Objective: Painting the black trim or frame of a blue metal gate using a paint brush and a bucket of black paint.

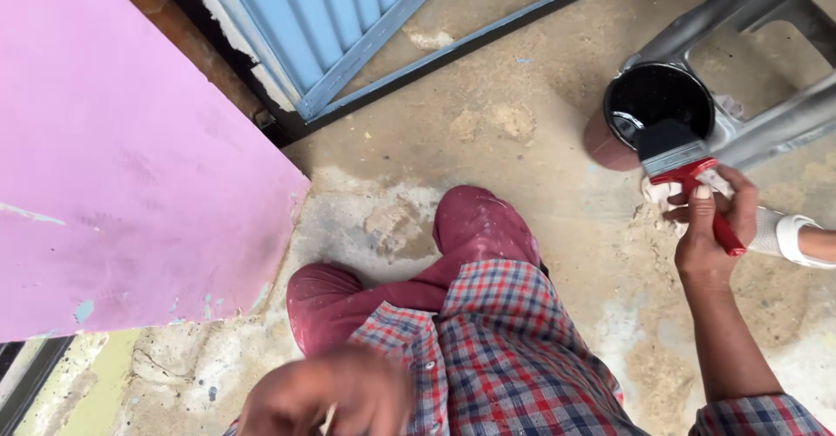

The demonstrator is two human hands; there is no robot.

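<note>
1. While the person crouches on a bare concrete floor [540,105], the right hand [710,227] at the right edge of the frame holds a paintbrush [688,175], its fingers curled tight around the red handle.
2. The brush's dark bristles point up the frame and rest at the rim of a round paint can [659,105] in the upper right, whose inside is glossy black and whose outer wall shows a dull reddish brown.
3. The can stands on the floor, touching the grey legs of a plastic stool [766,0] that runs off the top right corner.
4. The left hand [326,397], bottom centre, is blurred; something pale and thin shows at it, but whether the fingers pinch it cannot be told.
5. A flat pink wall [113,166] fills the left of the frame, smudged grey and chipped to pale blue near its lower edge.
6. A blue corrugated metal door [348,9] in a grey frame stands ajar at the top centre.
7. Maroon trousers [470,236] and a red-and-blue checked shirt [505,349] fill the lower middle; a white-sandalled foot [788,236] shows at the right edge.
</note>
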